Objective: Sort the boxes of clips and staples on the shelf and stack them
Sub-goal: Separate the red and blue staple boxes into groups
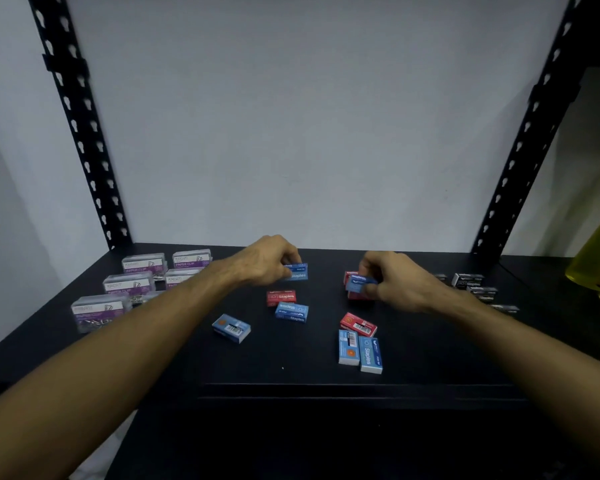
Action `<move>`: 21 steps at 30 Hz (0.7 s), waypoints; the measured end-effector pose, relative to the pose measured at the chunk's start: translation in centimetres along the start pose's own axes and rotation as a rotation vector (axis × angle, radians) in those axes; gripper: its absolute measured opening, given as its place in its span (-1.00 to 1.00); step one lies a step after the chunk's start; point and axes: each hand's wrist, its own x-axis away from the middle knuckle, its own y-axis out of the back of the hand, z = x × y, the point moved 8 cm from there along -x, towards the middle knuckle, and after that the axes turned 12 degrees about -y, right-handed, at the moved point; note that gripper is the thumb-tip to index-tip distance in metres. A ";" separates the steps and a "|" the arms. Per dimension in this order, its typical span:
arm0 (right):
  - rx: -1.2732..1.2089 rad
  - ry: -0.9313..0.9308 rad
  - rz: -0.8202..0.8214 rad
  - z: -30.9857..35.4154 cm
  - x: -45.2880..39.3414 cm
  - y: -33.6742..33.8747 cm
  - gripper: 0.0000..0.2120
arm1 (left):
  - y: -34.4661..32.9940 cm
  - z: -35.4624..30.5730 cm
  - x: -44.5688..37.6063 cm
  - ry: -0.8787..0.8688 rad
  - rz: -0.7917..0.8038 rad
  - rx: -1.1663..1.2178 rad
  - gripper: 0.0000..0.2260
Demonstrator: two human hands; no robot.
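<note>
Purple-labelled clear paper clip boxes (132, 284) sit grouped at the far left of the black shelf (174, 362). Next, the left hand (269, 259) pinches a blue staples box (296, 271) near the shelf's middle. Below it lie a red staples box (281, 297) and more loose blue ones (291, 312). The right hand (392, 280) grips another blue box (359, 283) over a red stack (355, 295). Black staples boxes (468, 280) sit at the right.
</note>
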 end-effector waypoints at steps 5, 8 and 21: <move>0.035 0.090 -0.067 3.8 -3.3 -1.7 -0.87 | 0.5 2.5 -0.7 0.044 0.017 -0.057 -0.79; 0.072 0.104 -0.058 5.4 -5.3 -3.2 -0.83 | 0.4 4.0 -0.9 0.070 0.039 -0.110 -0.77; 0.069 0.030 0.062 7.0 -10.5 -7.8 -0.81 | -0.3 8.0 -1.2 0.083 0.124 -0.198 -0.75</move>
